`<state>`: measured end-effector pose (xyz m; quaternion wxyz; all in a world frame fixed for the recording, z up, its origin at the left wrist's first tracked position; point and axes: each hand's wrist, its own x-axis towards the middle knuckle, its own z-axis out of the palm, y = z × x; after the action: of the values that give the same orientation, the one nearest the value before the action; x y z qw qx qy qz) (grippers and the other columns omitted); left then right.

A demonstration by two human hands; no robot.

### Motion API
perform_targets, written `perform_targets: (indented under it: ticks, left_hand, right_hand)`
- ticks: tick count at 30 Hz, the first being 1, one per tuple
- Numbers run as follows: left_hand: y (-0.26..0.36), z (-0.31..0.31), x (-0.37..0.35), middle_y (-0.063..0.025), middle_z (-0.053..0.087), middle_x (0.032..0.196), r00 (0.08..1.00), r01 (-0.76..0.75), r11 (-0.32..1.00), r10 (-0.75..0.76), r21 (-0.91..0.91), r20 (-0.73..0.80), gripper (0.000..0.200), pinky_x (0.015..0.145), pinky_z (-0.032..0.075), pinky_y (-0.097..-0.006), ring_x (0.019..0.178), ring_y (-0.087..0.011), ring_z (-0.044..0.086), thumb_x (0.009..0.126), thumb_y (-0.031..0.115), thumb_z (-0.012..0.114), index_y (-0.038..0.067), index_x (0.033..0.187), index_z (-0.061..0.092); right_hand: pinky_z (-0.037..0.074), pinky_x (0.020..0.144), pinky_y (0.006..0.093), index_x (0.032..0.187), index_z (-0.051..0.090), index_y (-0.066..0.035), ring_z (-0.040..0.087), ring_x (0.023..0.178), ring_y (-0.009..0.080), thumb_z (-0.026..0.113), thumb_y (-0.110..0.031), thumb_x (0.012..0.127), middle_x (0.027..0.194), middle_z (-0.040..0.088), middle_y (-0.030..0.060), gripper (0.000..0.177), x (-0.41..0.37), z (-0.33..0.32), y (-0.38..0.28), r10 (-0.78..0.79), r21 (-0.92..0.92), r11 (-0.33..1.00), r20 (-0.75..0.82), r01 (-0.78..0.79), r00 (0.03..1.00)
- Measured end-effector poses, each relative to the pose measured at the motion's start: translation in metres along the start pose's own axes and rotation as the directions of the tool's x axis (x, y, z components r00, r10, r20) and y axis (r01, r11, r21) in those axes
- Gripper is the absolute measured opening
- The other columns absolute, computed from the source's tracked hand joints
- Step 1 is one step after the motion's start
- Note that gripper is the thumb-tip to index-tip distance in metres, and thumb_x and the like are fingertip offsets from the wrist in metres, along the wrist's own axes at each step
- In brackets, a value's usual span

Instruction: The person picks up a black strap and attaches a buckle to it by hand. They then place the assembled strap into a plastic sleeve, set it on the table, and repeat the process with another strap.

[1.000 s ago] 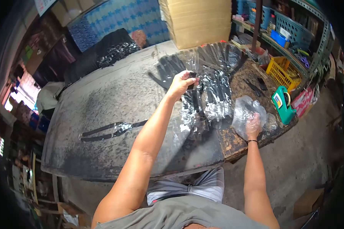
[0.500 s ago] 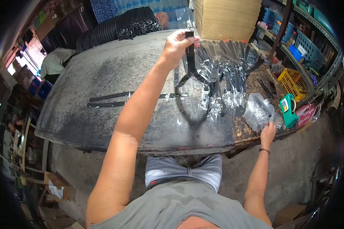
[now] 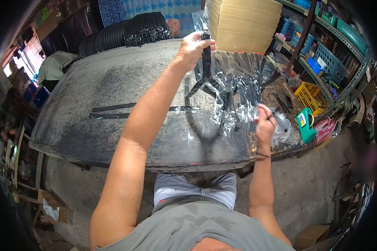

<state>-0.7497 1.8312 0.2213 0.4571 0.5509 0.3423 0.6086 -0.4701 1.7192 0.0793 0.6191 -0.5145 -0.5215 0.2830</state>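
My left hand [image 3: 194, 51] is raised over the table, its fingers closed around the top of a black strap [image 3: 206, 67]. That strap hangs down and splits into two legs, and a clear plastic sleeve [image 3: 200, 21] sticks up above my fingers. My right hand [image 3: 264, 127] is closed in a pinch over the table's right part, with a small dark piece [image 3: 274, 112] at its fingertips; its exact kind is too small to make out. Behind that hand lies a crumpled clear plastic bag [image 3: 285, 129]. Several plastic-wrapped black straps [image 3: 243, 96] lie beyond it.
Two long straps [image 3: 109, 116] lie on the worn table [image 3: 125, 142]. A green tape dispenser [image 3: 306, 125] stands at the right edge, near a yellow basket [image 3: 311, 95]. Black straps [image 3: 125, 35] are heaped at the back, beside a cardboard box [image 3: 245, 25]. Shelves [image 3: 347, 42] stand right.
My right hand has come away from the plastic bag, moving left and up with a small dark piece. My left hand stays raised, still holding the strap. The view has shifted slightly.
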Motion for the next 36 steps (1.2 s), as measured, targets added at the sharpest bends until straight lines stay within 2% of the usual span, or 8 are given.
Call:
perform_targets:
  ticks: [2,4,6,8,12,13,16,36]
  left_hand:
    - [-0.002,0.004,-0.005,-0.0106,0.066,0.101,1.000,0.001,1.000,-0.001,-0.003,0.010,0.026,0.076,0.055,-0.0360,0.089,-0.0197,0.066,0.087,0.012,0.064,0.002,0.108,0.053]
    - [-0.003,0.007,-0.010,-0.0117,0.065,0.101,0.999,0.044,0.999,-0.043,-0.031,0.020,0.026,0.076,0.056,-0.0373,0.088,-0.0208,0.066,0.087,0.010,0.063,0.001,0.108,0.052]
    - [-0.004,0.009,-0.016,-0.0130,0.065,0.101,0.998,0.064,0.994,-0.062,-0.090,0.025,0.025,0.075,0.057,-0.0383,0.088,-0.0219,0.066,0.087,0.009,0.063,0.000,0.108,0.051]
    - [-0.006,0.006,-0.019,-0.0129,0.065,0.099,0.998,0.052,0.989,-0.055,-0.141,-0.016,0.023,0.071,0.057,-0.0374,0.085,-0.0222,0.066,0.087,0.008,0.063,0.000,0.105,0.052]
    - [-0.033,-0.029,-0.006,-0.0121,0.065,0.095,0.994,-0.018,0.992,0.004,-0.124,-0.107,0.020,0.068,0.056,-0.0371,0.081,-0.0224,0.067,0.087,0.007,0.062,0.001,0.103,0.052]
    - [-0.043,-0.042,-0.002,-0.0115,0.065,0.093,0.984,-0.009,0.990,-0.017,-0.143,-0.177,0.018,0.067,0.056,-0.0365,0.080,-0.0220,0.067,0.087,0.005,0.061,0.001,0.102,0.053]
    - [-0.068,-0.068,-0.007,-0.0098,0.065,0.089,0.949,0.023,0.994,-0.055,-0.105,-0.309,0.015,0.066,0.055,-0.0356,0.077,-0.0206,0.067,0.086,0.003,0.059,0.003,0.100,0.054]
    - [-0.098,-0.087,-0.015,-0.0125,0.064,0.089,0.935,0.043,0.977,-0.113,-0.208,-0.336,0.016,0.068,0.056,-0.0362,0.076,-0.0229,0.066,0.090,0.008,0.058,-0.001,0.103,0.056]
  right_hand:
    - [0.049,0.073,0.0255,0.108,0.064,-0.004,0.062,0.084,0.0135,0.059,-0.014,0.091,0.094,0.065,0.0063,0.021,0.016,0.038,-0.012,-0.083,0.014,0.997,0.128,0.082,0.988]
    - [0.047,0.074,0.0243,0.111,0.062,-0.004,0.059,0.081,0.0119,0.062,-0.011,0.088,0.094,0.064,0.0056,0.024,0.037,0.076,-0.002,-0.474,-0.079,0.866,0.188,0.495,0.860]
    - [0.046,0.077,0.0243,0.112,0.062,-0.003,0.057,0.085,0.0108,0.065,-0.012,0.086,0.094,0.064,0.0047,0.027,0.042,0.101,-0.006,-0.174,0.082,0.985,0.402,0.154,0.899]
    - [0.045,0.077,0.0241,0.108,0.062,-0.001,0.056,0.083,0.0093,0.065,-0.015,0.086,0.092,0.063,0.0036,0.027,0.050,0.124,0.015,-0.164,0.233,0.971,0.493,0.052,0.855]
    - [0.044,0.068,0.0239,0.096,0.063,-0.002,0.054,0.070,0.0081,0.066,-0.018,0.085,0.078,0.060,-0.0008,0.019,0.042,0.130,0.016,0.043,0.090,0.989,0.597,-0.119,0.801]
    - [0.036,0.046,0.0210,0.091,0.063,-0.006,0.045,0.052,0.0035,0.063,-0.023,0.088,0.070,0.056,-0.0039,0.017,0.038,0.131,0.012,0.016,0.068,0.995,0.615,-0.073,0.788]
    - [0.031,0.040,0.0209,0.089,0.063,-0.007,0.040,0.046,0.0030,0.061,-0.024,0.089,0.066,0.053,-0.0050,0.017,0.029,0.132,0.008,0.092,0.026,0.989,0.659,-0.144,0.746]
    - [0.030,0.041,0.0199,0.086,0.062,-0.010,0.038,0.045,0.0025,0.060,-0.025,0.089,0.064,0.050,-0.0054,0.015,0.020,0.127,0.013,0.182,0.003,0.964,0.719,-0.265,0.671]
